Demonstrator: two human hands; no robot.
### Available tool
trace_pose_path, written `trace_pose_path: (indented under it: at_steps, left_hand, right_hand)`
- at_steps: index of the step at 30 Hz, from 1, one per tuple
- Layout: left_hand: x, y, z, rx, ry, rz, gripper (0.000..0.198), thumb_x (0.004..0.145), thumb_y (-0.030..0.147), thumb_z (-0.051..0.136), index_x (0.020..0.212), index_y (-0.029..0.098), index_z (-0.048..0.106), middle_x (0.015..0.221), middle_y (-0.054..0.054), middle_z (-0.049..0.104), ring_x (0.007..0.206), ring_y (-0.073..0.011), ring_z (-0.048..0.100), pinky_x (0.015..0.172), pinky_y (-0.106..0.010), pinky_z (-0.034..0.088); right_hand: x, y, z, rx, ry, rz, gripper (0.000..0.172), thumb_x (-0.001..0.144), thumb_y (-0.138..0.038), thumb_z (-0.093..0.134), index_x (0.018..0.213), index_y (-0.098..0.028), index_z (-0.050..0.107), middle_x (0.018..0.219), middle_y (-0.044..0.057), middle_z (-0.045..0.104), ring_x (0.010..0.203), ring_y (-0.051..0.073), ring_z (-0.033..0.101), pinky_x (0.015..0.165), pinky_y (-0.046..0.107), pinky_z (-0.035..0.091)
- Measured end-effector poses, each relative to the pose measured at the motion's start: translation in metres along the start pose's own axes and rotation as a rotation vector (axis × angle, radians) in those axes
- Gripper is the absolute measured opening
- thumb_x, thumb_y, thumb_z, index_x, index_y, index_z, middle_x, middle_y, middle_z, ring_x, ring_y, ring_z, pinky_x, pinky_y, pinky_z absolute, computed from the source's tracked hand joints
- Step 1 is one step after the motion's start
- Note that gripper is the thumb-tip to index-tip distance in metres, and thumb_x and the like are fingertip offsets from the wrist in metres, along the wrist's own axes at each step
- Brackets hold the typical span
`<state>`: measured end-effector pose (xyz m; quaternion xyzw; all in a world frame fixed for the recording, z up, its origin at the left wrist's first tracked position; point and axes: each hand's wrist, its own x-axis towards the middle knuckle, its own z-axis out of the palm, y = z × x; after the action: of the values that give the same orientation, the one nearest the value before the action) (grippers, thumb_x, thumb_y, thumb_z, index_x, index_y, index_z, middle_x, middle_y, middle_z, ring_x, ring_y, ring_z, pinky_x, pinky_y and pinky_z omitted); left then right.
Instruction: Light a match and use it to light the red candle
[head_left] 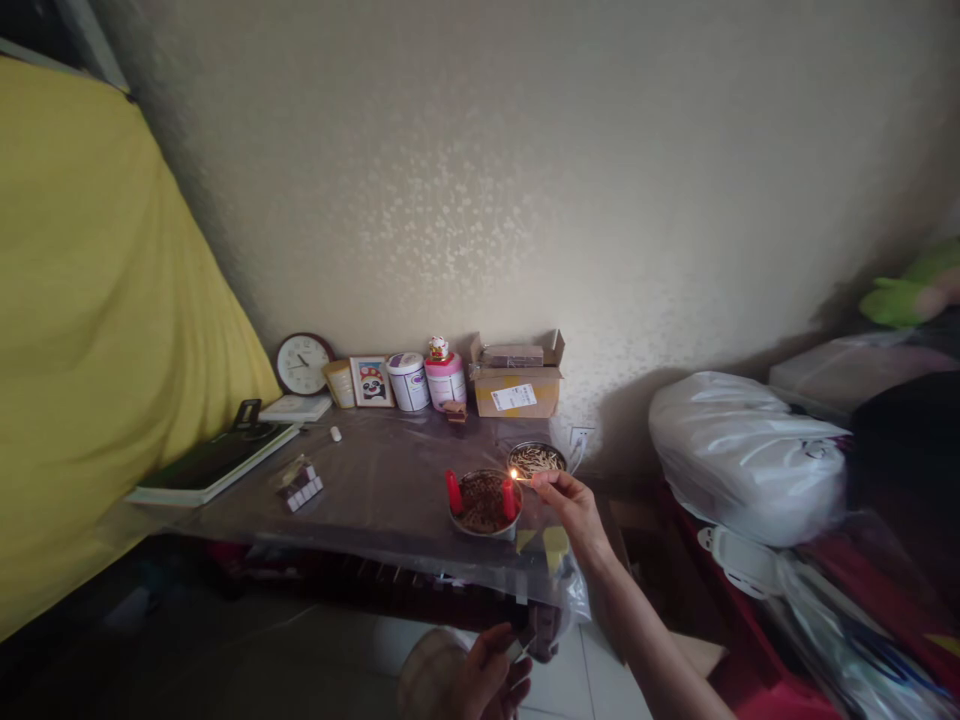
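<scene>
My right hand (pixel 571 500) reaches out over the table and pinches a lit match (pixel 523 478). Its small flame sits at the top of the right one of two red candles (pixel 509 498). The other red candle (pixel 453 492) stands at the left side of a round metal bowl (pixel 484 527) filled with dark material. Low in the view, near my body, my left hand (pixel 491 680) holds a small matchbox (pixel 529 645). Behind the bowl is a second metal dish (pixel 536 460) holding pale sticks.
The plastic-covered table (pixel 390 490) carries a bundle of small boxes (pixel 300 486), a dark book (pixel 214 462), a clock (pixel 301 363), tins (pixel 409 381) and a cardboard box (pixel 516 385) along the wall. A yellow cloth (pixel 97 330) hangs at left. White bags (pixel 742 455) lie at right.
</scene>
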<state>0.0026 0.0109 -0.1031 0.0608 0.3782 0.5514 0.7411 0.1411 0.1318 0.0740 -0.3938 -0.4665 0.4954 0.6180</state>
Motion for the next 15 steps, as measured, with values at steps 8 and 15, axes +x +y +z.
trace_pose_path:
  at_steps: [8, 15]
  left_hand:
    - [0.012, -0.008, -0.007, 0.021, 0.078, 0.007, 0.049, 0.038, 0.025, 0.089, 0.081, 0.024, 0.064, 0.074, 0.001, 0.069, 0.064, -0.0178, 0.065, 0.063, -0.031, 0.045]
    - [0.013, -0.008, -0.001, -0.002, 0.099, 0.003, 0.051, 0.033, 0.027, 0.09, 0.076, 0.024, 0.064, 0.068, 0.003, 0.068, 0.058, -0.0172, 0.065, 0.057, -0.029, 0.045]
  right_hand:
    - [0.007, 0.012, 0.004, 0.001, 0.01, 0.027, 0.035, 0.053, -0.049, 0.081, 0.064, -0.018, 0.071, 0.059, -0.002, 0.062, 0.051, 0.009, 0.045, 0.05, 0.023, 0.036]
    - [0.008, 0.018, 0.007, -0.01, 0.009, 0.037, 0.033, 0.055, -0.048, 0.081, 0.064, -0.018, 0.071, 0.055, -0.003, 0.059, 0.048, 0.008, 0.041, 0.047, 0.022, 0.032]
